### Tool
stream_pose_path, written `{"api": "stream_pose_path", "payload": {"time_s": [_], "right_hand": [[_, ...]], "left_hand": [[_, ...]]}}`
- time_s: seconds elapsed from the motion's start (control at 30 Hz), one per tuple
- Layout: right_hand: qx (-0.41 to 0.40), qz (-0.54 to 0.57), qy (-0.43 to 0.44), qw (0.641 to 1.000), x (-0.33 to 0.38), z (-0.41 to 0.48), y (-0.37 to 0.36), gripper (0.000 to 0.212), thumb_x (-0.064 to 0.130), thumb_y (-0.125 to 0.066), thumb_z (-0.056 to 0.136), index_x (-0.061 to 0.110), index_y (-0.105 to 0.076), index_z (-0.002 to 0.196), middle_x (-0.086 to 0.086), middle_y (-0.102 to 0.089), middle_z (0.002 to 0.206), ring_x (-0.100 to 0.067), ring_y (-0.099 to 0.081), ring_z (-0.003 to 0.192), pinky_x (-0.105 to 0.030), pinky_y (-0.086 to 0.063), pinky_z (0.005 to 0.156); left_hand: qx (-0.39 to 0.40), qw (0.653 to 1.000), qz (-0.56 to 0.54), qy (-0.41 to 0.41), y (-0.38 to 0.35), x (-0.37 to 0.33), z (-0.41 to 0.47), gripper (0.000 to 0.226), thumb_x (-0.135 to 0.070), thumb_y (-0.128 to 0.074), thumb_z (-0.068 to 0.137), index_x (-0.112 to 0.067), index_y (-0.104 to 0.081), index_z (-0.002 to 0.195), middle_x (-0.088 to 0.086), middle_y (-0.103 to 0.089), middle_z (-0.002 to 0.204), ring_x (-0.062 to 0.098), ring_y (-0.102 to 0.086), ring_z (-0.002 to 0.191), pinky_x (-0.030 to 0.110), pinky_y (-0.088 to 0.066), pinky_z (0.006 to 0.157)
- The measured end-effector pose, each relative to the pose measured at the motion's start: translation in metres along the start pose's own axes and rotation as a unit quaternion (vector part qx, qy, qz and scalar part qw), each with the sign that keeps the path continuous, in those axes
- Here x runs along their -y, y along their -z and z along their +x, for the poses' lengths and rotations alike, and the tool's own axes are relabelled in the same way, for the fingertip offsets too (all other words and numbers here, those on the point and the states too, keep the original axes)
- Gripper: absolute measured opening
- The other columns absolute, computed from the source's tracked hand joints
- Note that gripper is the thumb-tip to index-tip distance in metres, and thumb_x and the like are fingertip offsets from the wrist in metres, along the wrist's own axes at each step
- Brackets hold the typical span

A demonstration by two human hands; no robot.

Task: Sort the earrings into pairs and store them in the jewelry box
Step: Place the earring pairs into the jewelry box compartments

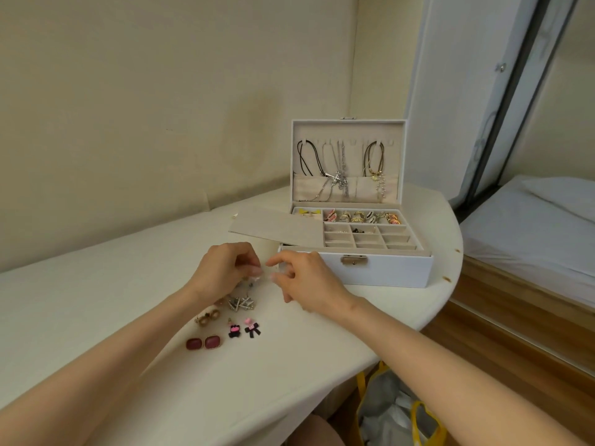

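Observation:
A white jewelry box (380, 268) stands open on the cream table (96, 300), necklaces hanging in its lid and rings and earrings in its tray. Loose earrings lie in front of me: a dark red square pair (203, 343), black-and-pink bow earrings (244, 328), a gold round pair (208, 318) and silver rhinestone ones (242, 303). My left hand (222, 272) pinches a small pale earring (257, 276) just above the silver ones. My right hand (306, 278) hovers beside it, thumb and forefinger close together at the same small piece; what it grasps is too small to tell.
A beige tray cover (277, 225) lies half across the box's left side. The table's curved edge runs to the right, with a bed (531, 226) beyond it. A yellow-handled bag (396, 410) sits on the floor below the table edge.

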State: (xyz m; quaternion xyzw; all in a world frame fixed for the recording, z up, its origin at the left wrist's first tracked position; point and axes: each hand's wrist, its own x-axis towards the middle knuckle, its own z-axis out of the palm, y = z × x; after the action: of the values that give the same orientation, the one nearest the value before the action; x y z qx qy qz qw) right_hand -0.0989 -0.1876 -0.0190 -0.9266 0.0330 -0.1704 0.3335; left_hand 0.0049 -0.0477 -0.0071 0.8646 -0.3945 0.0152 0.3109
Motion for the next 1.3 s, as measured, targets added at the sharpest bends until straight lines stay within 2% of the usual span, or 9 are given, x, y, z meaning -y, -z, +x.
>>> {"api": "stream_pose_path", "payload": {"time_s": [0.1, 0.2, 0.27, 0.37, 0.5, 0.77, 1.0, 1.17, 1.3], "right_hand": [[-0.006, 0.058, -0.019, 0.998, 0.004, -0.001, -0.003, 0.025, 0.029, -0.065, 0.085, 0.017, -0.062, 0.106, -0.007, -0.068, 0.071, -0.007, -0.053, 0.039, -0.015, -0.042, 0.041], [-0.022, 0.155, -0.055, 0.986, 0.006, 0.000, -0.007, 0.014, 0.010, -0.067, 0.081, 0.006, -0.061, 0.092, -0.010, -0.066, 0.070, -0.022, -0.062, 0.049, -0.031, -0.053, 0.045], [-0.035, 0.204, -0.065, 0.976, 0.005, 0.001, -0.006, 0.012, -0.003, -0.065, 0.080, -0.001, -0.059, 0.090, -0.018, -0.064, 0.070, -0.026, -0.062, 0.052, -0.041, -0.057, 0.052], [-0.038, 0.208, -0.066, 0.975, 0.004, -0.002, -0.002, 0.015, -0.008, -0.060, 0.082, 0.001, -0.059, 0.094, -0.020, -0.060, 0.073, -0.024, -0.061, 0.052, -0.035, -0.055, 0.050], [-0.041, 0.200, -0.059, 0.977, 0.000, -0.005, 0.001, 0.016, -0.007, -0.058, 0.082, 0.007, -0.060, 0.089, -0.010, -0.055, 0.068, -0.024, -0.060, 0.051, -0.032, -0.053, 0.048], [-0.051, 0.213, -0.064, 0.974, -0.007, -0.011, 0.008, 0.007, -0.005, -0.062, 0.081, 0.001, -0.064, 0.080, -0.009, -0.061, 0.063, -0.025, -0.061, 0.052, -0.039, -0.054, 0.053], [-0.081, 0.219, -0.047, 0.971, -0.013, -0.018, 0.031, 0.015, -0.006, -0.061, 0.081, 0.009, -0.062, 0.083, -0.010, -0.061, 0.069, -0.029, -0.063, 0.054, -0.033, -0.052, 0.048], [-0.111, 0.225, -0.037, 0.967, -0.015, -0.024, 0.057, 0.011, -0.006, -0.063, 0.081, 0.004, -0.061, 0.085, -0.010, -0.061, 0.069, -0.024, -0.060, 0.049, -0.028, -0.050, 0.043], [-0.148, 0.214, -0.030, 0.965, -0.019, -0.025, 0.081, 0.012, -0.007, -0.063, 0.081, 0.005, -0.063, 0.084, -0.010, -0.063, 0.072, -0.017, -0.059, 0.047, -0.026, -0.050, 0.041]], "left_hand": [[0.031, 0.994, -0.101, -0.014, 0.004, -0.012, -0.007, 0.014, -0.012, -0.068, 0.082, -0.019, -0.065, 0.071, 0.003, -0.068, 0.072, 0.010, -0.059, 0.065, 0.020, -0.045, 0.063], [0.038, 0.988, -0.144, -0.031, 0.007, -0.020, -0.010, 0.008, -0.010, -0.068, 0.082, -0.013, -0.066, 0.075, 0.006, -0.069, 0.074, 0.006, -0.057, 0.064, 0.015, -0.043, 0.062], [0.030, 0.987, -0.156, -0.032, 0.009, -0.021, -0.011, 0.005, -0.011, -0.066, 0.084, -0.011, -0.064, 0.079, 0.003, -0.070, 0.075, 0.007, -0.061, 0.067, 0.021, -0.046, 0.062], [-0.026, 0.999, -0.012, -0.044, 0.010, -0.010, -0.011, 0.008, -0.013, -0.064, 0.085, -0.015, -0.058, 0.080, -0.006, -0.069, 0.076, 0.014, -0.060, 0.076, 0.025, -0.045, 0.065], [-0.023, 0.970, 0.240, -0.040, 0.008, 0.007, -0.009, 0.010, -0.020, -0.060, 0.087, -0.017, -0.060, 0.096, -0.003, -0.059, 0.095, 0.018, -0.049, 0.097, 0.026, -0.032, 0.066], [-0.014, 0.961, 0.274, -0.024, 0.003, 0.009, -0.005, 0.011, -0.022, -0.059, 0.088, -0.013, -0.062, 0.083, -0.002, -0.063, 0.093, 0.018, -0.050, 0.095, 0.026, -0.028, 0.065], [-0.024, 0.985, 0.124, -0.119, 0.000, -0.026, -0.007, 0.008, -0.015, -0.060, 0.088, -0.010, -0.057, 0.083, 0.000, -0.069, 0.079, 0.022, -0.062, 0.075, 0.032, -0.046, 0.067], [-0.040, 0.984, 0.007, -0.175, 0.000, -0.062, 0.005, 0.008, -0.014, -0.062, 0.087, -0.012, -0.055, 0.084, -0.003, -0.065, 0.072, 0.013, -0.061, 0.065, 0.015, -0.042, 0.059], [-0.036, 0.978, -0.041, -0.200, -0.006, -0.087, 0.028, 0.002, -0.010, -0.063, 0.085, -0.010, -0.063, 0.087, 0.000, -0.065, 0.074, 0.015, -0.064, 0.067, 0.030, -0.051, 0.069]]}}
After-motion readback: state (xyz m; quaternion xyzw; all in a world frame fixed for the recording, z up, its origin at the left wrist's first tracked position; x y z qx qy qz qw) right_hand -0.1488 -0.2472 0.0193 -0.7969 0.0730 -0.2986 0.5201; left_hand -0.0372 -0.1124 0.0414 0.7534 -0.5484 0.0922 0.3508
